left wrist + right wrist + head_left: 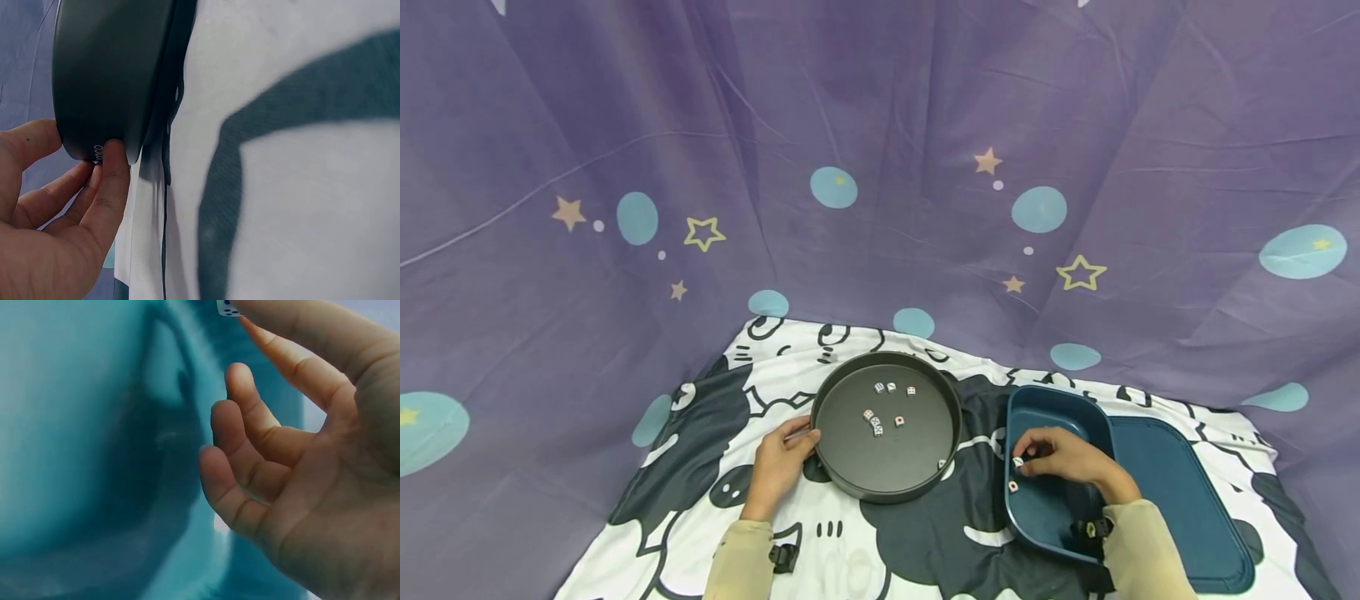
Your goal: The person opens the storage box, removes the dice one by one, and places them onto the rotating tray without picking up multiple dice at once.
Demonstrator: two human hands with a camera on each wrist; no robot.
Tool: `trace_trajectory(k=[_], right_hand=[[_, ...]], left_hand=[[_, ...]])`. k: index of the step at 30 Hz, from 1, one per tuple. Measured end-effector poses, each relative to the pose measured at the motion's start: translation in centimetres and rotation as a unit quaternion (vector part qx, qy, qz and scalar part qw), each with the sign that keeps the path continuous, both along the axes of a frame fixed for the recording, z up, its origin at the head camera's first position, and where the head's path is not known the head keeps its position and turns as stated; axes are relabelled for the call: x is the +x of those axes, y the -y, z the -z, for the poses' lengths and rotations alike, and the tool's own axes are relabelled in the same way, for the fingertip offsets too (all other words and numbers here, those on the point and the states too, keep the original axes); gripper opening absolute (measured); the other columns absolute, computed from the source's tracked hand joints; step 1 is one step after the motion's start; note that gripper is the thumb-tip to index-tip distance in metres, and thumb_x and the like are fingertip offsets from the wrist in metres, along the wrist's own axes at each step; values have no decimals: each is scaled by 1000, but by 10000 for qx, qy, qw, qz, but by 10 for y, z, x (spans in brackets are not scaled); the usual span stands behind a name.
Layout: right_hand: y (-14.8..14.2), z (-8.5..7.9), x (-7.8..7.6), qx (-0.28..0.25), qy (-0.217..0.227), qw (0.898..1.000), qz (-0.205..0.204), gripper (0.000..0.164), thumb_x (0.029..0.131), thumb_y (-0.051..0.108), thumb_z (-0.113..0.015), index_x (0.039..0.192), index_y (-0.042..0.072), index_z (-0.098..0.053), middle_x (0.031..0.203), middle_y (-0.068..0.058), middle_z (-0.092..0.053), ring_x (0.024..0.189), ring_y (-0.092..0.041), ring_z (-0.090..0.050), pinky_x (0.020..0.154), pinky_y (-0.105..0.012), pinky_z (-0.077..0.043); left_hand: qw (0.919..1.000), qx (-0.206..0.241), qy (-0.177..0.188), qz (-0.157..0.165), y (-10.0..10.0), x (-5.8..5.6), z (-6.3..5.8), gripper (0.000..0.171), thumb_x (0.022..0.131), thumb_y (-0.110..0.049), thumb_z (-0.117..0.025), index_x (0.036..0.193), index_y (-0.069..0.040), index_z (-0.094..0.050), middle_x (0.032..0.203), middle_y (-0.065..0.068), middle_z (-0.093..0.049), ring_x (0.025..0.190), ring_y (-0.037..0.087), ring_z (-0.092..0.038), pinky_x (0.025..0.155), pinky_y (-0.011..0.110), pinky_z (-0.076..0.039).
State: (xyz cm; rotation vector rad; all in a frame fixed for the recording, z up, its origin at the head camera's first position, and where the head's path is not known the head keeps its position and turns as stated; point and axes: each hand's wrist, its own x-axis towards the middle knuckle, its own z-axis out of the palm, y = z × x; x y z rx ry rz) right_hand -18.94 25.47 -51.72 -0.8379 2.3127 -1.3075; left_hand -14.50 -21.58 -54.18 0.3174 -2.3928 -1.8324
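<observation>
My left hand [779, 465] holds the dark round pan [850, 467] at its left side, the thumb near the rim and the fingertips against the outer wall in the left wrist view. Several white dice [899, 422] lie spread on the pan's floor, one of them close to the near right wall. Over the blue rectangular box [1060, 395], my right hand [1067, 457] pinches a white die [229, 307] between thumb and index finger, the other fingers loosely bent. A second die [1012, 486] with a red pip sits in the box by its left wall.
A flat blue lid or tray [1183, 508] lies to the right of the box, partly under the right forearm. Black-and-white patterned cloth [827, 558] covers the surface. Behind it hangs a purple curtain [895, 242] with stars and ovals.
</observation>
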Motion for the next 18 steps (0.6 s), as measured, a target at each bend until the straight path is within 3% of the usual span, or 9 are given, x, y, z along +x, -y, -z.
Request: trace_trajectory(k=[5, 14, 18], right_hand=[[-2, -15, 2, 57, 14, 9998, 201, 17, 87, 4, -76, 103, 2, -70, 92, -12, -63, 79, -13, -57, 64, -24, -52], [1, -42, 1, 458, -557, 9963, 474, 17, 88, 12, -78, 103, 11, -71, 98, -6, -63, 85, -17, -56, 66, -28, -50], [5, -51, -1, 523, -464, 9961, 544, 18, 89, 16, -78, 105, 13, -71, 99, -6, -62, 85, -17, -56, 65, -29, -51]], left_hand=[[10000, 26, -27, 16, 0, 0, 1, 34, 94, -11, -71, 125, 2, -66, 122, 20, -67, 109, 29, -68, 82, 24, -59], [10000, 20, -67, 20, 2, 0, 3, 34, 94, -11, -71, 124, 3, -67, 121, 20, -68, 108, 29, -68, 81, 24, -59], [10000, 24, -68, 45, 1, -1, 4, 34, 94, -11, -71, 124, 3, -66, 121, 20, -67, 108, 29, -68, 81, 24, -59]])
